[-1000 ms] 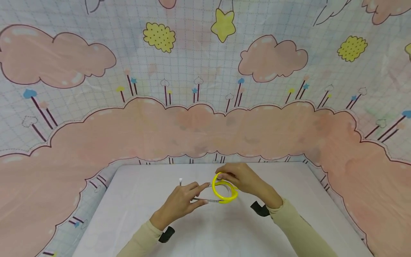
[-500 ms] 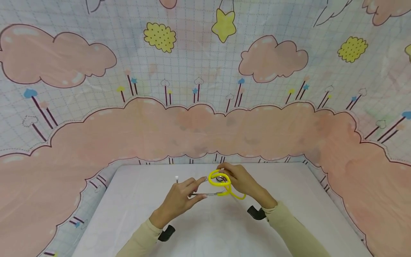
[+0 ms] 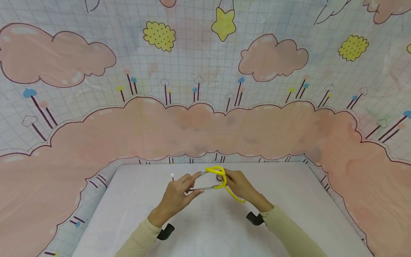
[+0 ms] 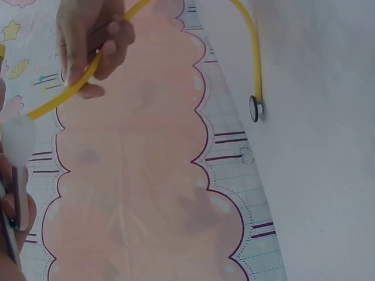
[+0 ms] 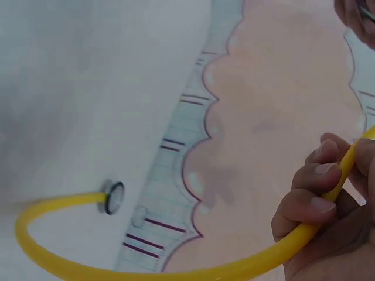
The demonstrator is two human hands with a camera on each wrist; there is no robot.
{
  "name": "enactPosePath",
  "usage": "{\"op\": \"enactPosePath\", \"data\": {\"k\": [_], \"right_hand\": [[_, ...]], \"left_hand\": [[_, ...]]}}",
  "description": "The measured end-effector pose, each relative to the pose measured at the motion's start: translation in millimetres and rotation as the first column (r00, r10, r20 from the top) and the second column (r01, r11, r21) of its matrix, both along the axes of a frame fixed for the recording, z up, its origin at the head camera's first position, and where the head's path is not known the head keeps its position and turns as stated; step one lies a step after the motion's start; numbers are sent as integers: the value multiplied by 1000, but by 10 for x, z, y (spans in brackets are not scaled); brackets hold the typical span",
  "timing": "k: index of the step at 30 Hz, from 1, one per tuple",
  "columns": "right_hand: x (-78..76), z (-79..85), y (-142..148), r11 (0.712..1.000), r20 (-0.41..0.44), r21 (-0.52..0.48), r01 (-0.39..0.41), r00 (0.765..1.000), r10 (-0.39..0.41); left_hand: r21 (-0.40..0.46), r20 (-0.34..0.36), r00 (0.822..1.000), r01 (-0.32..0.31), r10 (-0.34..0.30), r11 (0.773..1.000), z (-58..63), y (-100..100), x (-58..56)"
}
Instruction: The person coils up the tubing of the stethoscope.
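Observation:
A stethoscope with yellow tubing (image 3: 223,178) is held up between both hands above the white table. My left hand (image 3: 176,194) grips its metal ear tubes (image 3: 205,188), fingers on one and thumb along the other. A white ear tip (image 3: 172,175) sticks up behind that hand. My right hand (image 3: 240,184) holds the yellow tube, its fingers (image 5: 307,205) curled round it in the right wrist view. From there the tube bends in a wide curve to the round metal chest piece (image 5: 115,198), which hangs free in the left wrist view.
Beneath the hands lies the white tabletop (image 3: 212,228). A cloth printed with pink clouds and stars (image 3: 205,132) rises behind the table and runs along its sides. Black wrist mounts (image 3: 255,218) sit at both sleeves.
The round yellow loop has loosened into a narrower bend, and a length of tube now trails below my right hand. Both hands have shifted slightly left, the left one also a little up.

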State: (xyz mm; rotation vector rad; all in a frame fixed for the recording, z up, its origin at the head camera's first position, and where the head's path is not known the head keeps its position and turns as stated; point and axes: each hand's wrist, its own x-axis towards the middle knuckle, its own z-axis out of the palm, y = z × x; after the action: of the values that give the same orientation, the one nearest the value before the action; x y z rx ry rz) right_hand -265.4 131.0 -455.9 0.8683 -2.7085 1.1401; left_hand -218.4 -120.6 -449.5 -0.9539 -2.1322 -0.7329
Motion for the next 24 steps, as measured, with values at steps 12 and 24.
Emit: {"op": "enactPosePath", "data": {"k": [12,24], "right_hand": [[238,-152,-64,995,11,-1,-98,995,98],[384,-125,-74,999,82,15,-43,996,42]], "left_hand": [[34,23,991,-130,129,991,-23,-74,-90],[90,109,977,-195,185,977,-52,-87,-142]]}}
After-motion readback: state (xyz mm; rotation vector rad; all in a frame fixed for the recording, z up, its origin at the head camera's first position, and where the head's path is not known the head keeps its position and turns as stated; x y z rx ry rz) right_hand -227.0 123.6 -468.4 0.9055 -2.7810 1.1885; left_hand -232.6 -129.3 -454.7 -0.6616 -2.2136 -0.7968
